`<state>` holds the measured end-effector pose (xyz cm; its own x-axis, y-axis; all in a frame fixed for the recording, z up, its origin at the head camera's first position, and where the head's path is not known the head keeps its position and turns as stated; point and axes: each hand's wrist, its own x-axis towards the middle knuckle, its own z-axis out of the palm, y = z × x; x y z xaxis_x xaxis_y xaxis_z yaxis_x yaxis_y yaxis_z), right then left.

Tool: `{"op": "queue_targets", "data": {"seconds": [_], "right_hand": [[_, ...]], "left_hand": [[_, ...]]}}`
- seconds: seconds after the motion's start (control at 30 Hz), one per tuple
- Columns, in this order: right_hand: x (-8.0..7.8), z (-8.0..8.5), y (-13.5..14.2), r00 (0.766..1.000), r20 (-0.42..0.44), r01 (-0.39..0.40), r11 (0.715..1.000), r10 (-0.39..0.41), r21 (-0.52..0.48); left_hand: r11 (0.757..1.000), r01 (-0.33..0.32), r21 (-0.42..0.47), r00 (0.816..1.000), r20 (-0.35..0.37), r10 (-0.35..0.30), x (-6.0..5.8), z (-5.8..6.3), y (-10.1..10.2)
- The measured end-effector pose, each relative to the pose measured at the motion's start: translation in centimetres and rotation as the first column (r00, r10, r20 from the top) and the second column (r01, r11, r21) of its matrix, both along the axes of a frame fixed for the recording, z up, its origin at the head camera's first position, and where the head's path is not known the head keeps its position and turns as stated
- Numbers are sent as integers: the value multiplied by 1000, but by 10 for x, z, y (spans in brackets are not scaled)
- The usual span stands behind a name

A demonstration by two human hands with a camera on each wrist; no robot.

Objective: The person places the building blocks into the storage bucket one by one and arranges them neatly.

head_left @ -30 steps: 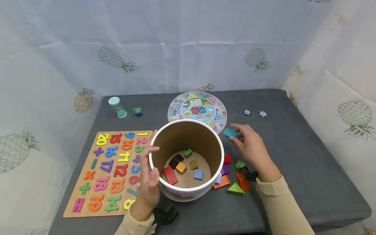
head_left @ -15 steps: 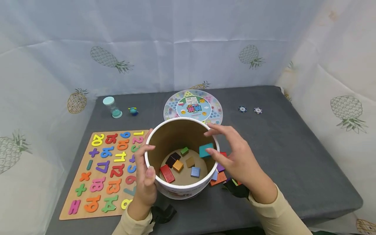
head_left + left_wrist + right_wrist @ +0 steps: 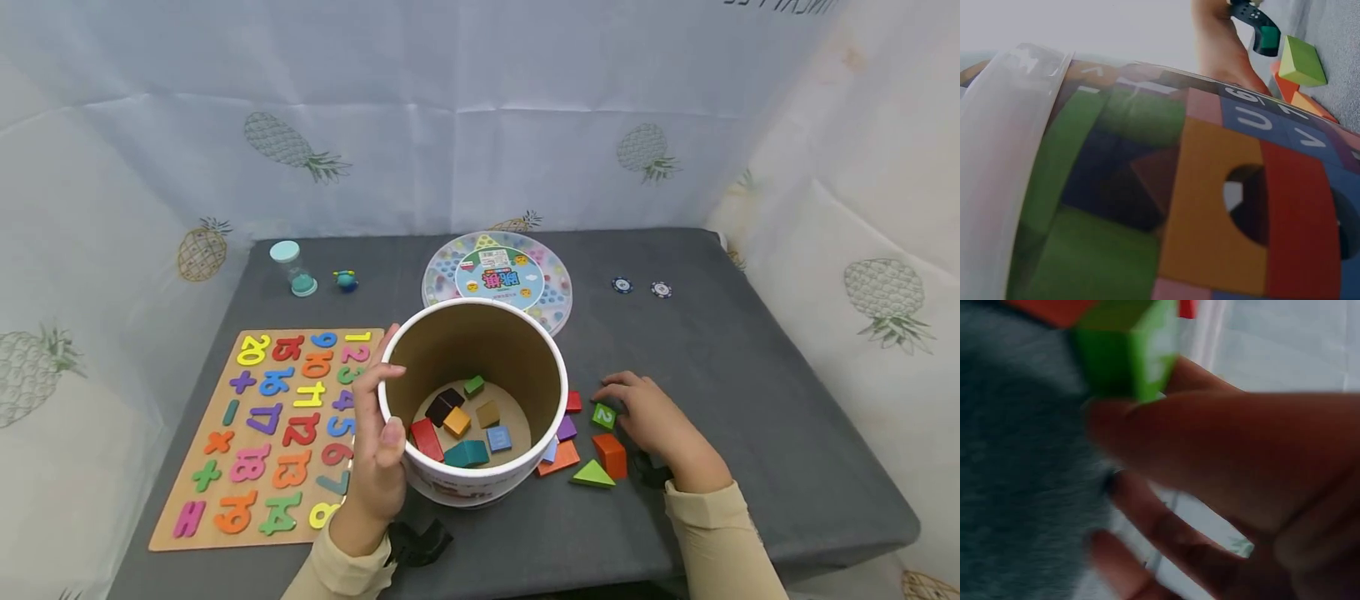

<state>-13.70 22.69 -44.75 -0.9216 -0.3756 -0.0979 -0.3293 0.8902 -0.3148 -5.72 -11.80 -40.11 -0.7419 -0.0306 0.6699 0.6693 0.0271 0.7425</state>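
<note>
My left hand point(image 3: 378, 458) grips the near left side of a white-rimmed round bucket point(image 3: 558, 392), its fingers and thumb at the rim. Printed coloured blocks cover the bucket's outside in the left wrist view. On its bottom lie a teal block point(image 3: 466, 453), a red block point(image 3: 427, 439), an orange block point(image 3: 457, 422) and several others. To the right of the bucket my right hand point(image 3: 660, 421) is low at the table, fingers spread apart around a green number block point(image 3: 603, 416). In the blurred right wrist view the thumb lies against or close to the green block point(image 3: 1122, 356).
Beside the bucket lie a light green triangle point(image 3: 593, 474), an orange-red block point(image 3: 611, 455), a purple block point(image 3: 566, 428) and a red block point(image 3: 573, 402). Left is a number board point(image 3: 243, 492); behind are a round game box point(image 3: 555, 287), sand timer point(image 3: 293, 268), small toy point(image 3: 346, 281) and two chips point(image 3: 622, 285).
My right hand carried the teal block over the bucket and let it go inside. It then moved back right and down to the green number block. My left hand keeps its grip.
</note>
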Motion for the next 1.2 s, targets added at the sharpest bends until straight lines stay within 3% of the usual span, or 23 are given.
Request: {"op": "queue_targets", "data": {"seconds": [0.17,0.43,0.53,0.63,0.7,0.73,0.83,0.9,0.93,1.03,1.1,1.2], "right_hand": [[-1,-7,0,997,-20,68,998,-68,-16],[0,-5,-3,992,117,-42,997,50,-72],[-2,-1,-3,997,74,-34,998,38,-57],[-1,13,-9,998,-58,25,991,-33,-135],[4,32,-18,977,-193,30,960,-87,-280],[8,44,-25,957,-272,-11,927,-98,-375],[25,82,-49,868,-491,-253,791,-69,-557],[36,101,-66,804,-595,-419,699,-10,-579],[41,108,-74,778,-628,-477,673,24,-565],[49,117,-94,728,-679,-562,648,94,-514],[50,114,-97,720,-689,-559,663,89,-498],[50,99,-81,758,-652,-458,708,-6,-538]], "left_hand": [[1000,-11,-9,1000,2,11,0,0,0],[999,-45,-21,999,-1,45,1,0,0],[998,-56,-28,998,-1,56,1,1,0],[998,-60,-31,998,-1,60,1,1,-1],[998,-61,-29,998,0,61,1,1,-1],[998,-61,-24,998,-3,61,1,1,-1],[998,-56,-10,998,-8,56,1,0,-1],[999,-53,-4,999,-12,53,1,0,-1],[999,-52,-4,999,-14,52,0,-1,-1],[999,-51,-15,999,-10,51,0,-1,0],[998,-49,-28,999,-6,49,0,-2,1],[997,-51,-56,999,8,51,1,-2,2]]}}
